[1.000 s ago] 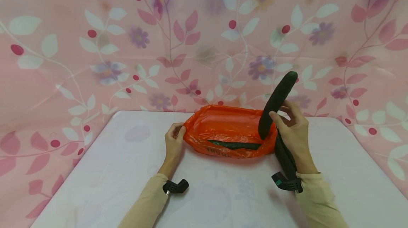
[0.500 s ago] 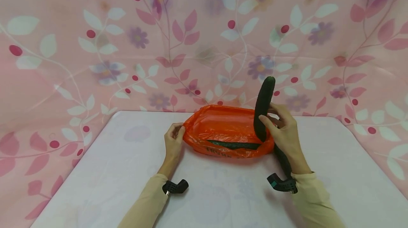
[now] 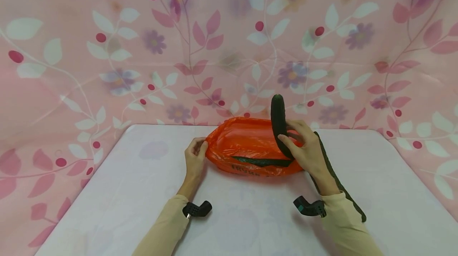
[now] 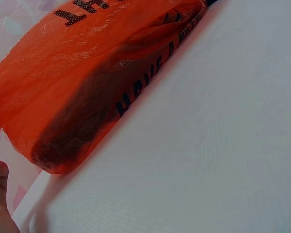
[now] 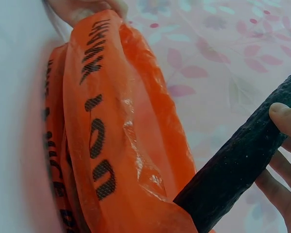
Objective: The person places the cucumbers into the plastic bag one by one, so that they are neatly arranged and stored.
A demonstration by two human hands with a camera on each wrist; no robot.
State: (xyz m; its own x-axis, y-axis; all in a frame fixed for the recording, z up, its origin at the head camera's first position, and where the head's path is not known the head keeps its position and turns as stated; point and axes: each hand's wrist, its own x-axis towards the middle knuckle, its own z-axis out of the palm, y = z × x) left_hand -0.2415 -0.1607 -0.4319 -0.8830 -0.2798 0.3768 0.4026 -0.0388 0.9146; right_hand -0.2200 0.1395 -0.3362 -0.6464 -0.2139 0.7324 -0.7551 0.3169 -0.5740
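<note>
An orange plastic bag point(image 3: 243, 132) with dark printing lies on the table, its mouth spread. My left hand point(image 3: 195, 158) pinches the bag's left rim between thumb and fingers. One cucumber point(image 3: 262, 161) lies inside along the near side; its dark shape shows through the plastic in the left wrist view. In my right hand point(image 3: 309, 154) is a second cucumber point(image 3: 278, 119), held nearly upright between thumb and fingers. Its lower end dips into the right part of the bag's mouth. A third cucumber point(image 3: 338, 180) lies on the table, partly hidden beneath my right wrist.
The table point(image 3: 239, 224) has a white cover. Behind it hangs a pink floral cloth point(image 3: 229, 49). Each wrist carries a small black camera, the left camera point(image 3: 197, 209) and the right camera point(image 3: 309, 206).
My right hand has moved left with its cucumber, which has turned from leaning right to nearly upright and come lower over the bag. The left hand has stayed on the rim.
</note>
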